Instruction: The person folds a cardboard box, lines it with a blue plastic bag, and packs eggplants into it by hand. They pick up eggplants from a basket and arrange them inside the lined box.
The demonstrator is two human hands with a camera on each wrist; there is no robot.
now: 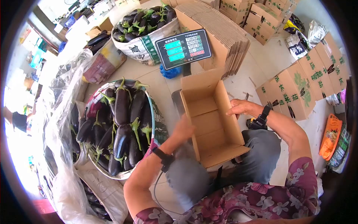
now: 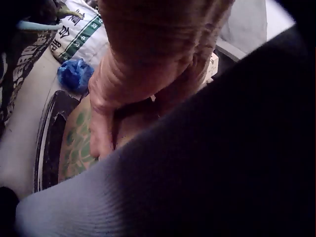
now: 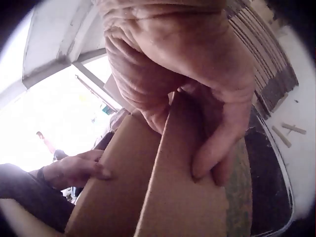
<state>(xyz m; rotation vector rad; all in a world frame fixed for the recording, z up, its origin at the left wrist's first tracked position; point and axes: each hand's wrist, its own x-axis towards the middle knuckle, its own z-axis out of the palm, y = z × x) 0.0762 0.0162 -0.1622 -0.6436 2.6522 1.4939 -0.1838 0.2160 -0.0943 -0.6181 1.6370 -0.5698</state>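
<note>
Box of brown cardboard (image 1: 209, 125) looks to be sitting mouth-up on the black scale platform (image 1: 178, 102), with the platform's left edge poking out beside it. Left hand (image 1: 183, 129) grips one long wall and right hand (image 1: 240, 107) pinches the opposite one, probably just to steady it. Digital display with cyan readouts (image 1: 183, 48) faces the person, and dark purple eggplants (image 1: 122, 108) fill a round fabric basket (image 1: 160, 123) on the left, seemingly handy to reach.
</note>
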